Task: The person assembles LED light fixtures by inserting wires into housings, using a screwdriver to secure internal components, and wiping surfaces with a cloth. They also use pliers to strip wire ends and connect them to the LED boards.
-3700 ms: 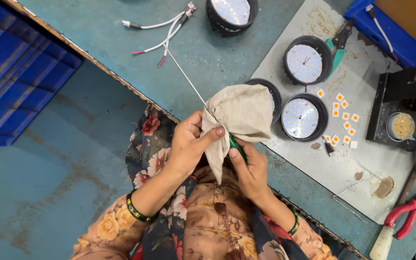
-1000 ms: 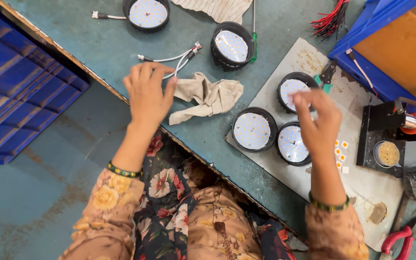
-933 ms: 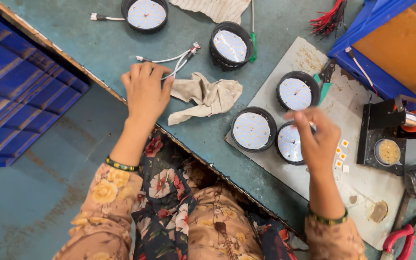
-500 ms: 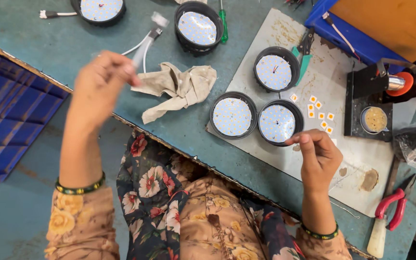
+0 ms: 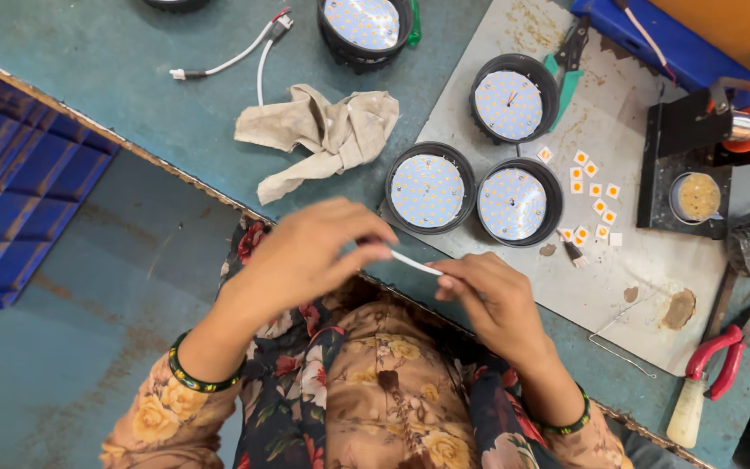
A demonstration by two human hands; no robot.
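Pinched between the fingers of the left hand (image 5: 305, 256) and the right hand (image 5: 496, 300), a thin white strip (image 5: 416, 263) (slightly blurred), just below the round lamp (image 5: 427, 188) at the desk (image 5: 132, 78) edge.

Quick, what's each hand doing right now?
Left hand: pinching one end of a thin white strip.
Right hand: pinching the strip's other end.

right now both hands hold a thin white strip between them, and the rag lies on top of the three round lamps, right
Not quite. In the head view the left hand and right hand do hold the thin white strip, but the rag lies on the bare table, left of the round lamps, not touching them.
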